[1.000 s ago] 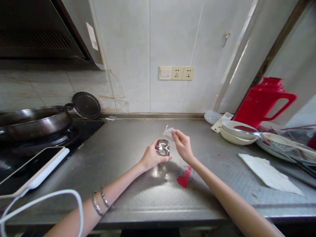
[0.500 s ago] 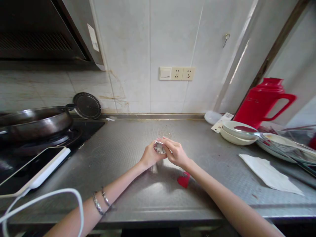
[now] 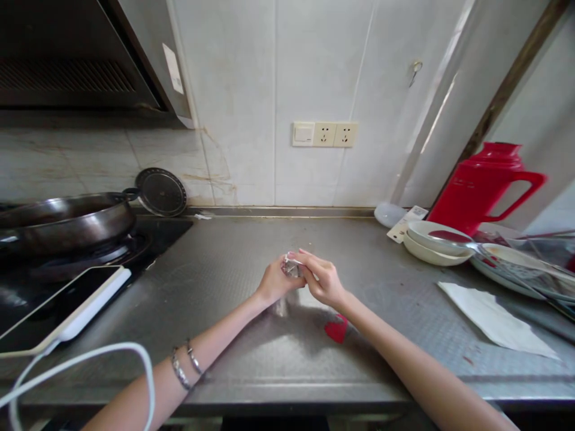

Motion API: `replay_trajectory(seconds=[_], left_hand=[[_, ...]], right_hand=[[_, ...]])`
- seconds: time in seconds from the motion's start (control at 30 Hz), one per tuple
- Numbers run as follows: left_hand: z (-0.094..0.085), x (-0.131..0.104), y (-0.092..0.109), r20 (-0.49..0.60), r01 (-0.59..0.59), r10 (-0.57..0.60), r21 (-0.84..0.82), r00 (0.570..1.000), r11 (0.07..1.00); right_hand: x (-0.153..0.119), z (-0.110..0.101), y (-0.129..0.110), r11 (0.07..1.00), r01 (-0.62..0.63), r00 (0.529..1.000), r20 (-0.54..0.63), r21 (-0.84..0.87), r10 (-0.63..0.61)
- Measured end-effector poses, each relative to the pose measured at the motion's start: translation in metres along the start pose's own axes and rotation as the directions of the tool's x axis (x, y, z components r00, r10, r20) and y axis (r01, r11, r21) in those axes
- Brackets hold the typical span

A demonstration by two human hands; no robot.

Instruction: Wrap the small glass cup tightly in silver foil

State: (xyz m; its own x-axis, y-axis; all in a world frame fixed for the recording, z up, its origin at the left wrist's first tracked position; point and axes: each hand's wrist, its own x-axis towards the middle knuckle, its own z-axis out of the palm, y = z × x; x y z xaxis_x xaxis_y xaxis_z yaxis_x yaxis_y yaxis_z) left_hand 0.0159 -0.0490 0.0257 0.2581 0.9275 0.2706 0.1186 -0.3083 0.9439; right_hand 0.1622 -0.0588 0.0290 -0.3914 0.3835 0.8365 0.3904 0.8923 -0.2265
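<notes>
Over the middle of the steel counter, my left hand (image 3: 271,282) is wrapped round a small round container (image 3: 292,269). Its open top looks shiny and silvery, and its lower part is hidden by my fingers. My right hand (image 3: 324,280) is closed in a pinch at the container's right rim. A thin white strip or stick (image 3: 294,260) shows at its fingertips; its exact kind cannot be made out. Below my right wrist a red heart-shaped piece (image 3: 336,328) lies on the counter.
At left, a pan (image 3: 67,224) sits on the stove, with a phone (image 3: 58,311) and white cable in front. At right are stacked bowls (image 3: 438,254), plates (image 3: 489,272), a red thermos (image 3: 487,188) and a white paper napkin (image 3: 496,320).
My right fingers have shifted slightly at the container's rim, and the thin white piece shows more clearly. The whole view has moved a little.
</notes>
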Motion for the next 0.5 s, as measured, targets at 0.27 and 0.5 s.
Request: replay_trajectory(seconds=[0.27,0.5], left_hand=[[-0.003,0.000,0.002,0.002,0.082,-0.082,-0.081,0.997,0.993],[-0.003,0.002,0.002,-0.018,0.023,-0.024,-0.042,1.000,0.999]], right_hand=[[-0.004,0.001,0.014,0.980,-0.194,0.973,-0.136,-0.043,0.186],[-0.002,0.001,0.000,0.999,-0.011,1.000,-0.012,0.033,0.011]])
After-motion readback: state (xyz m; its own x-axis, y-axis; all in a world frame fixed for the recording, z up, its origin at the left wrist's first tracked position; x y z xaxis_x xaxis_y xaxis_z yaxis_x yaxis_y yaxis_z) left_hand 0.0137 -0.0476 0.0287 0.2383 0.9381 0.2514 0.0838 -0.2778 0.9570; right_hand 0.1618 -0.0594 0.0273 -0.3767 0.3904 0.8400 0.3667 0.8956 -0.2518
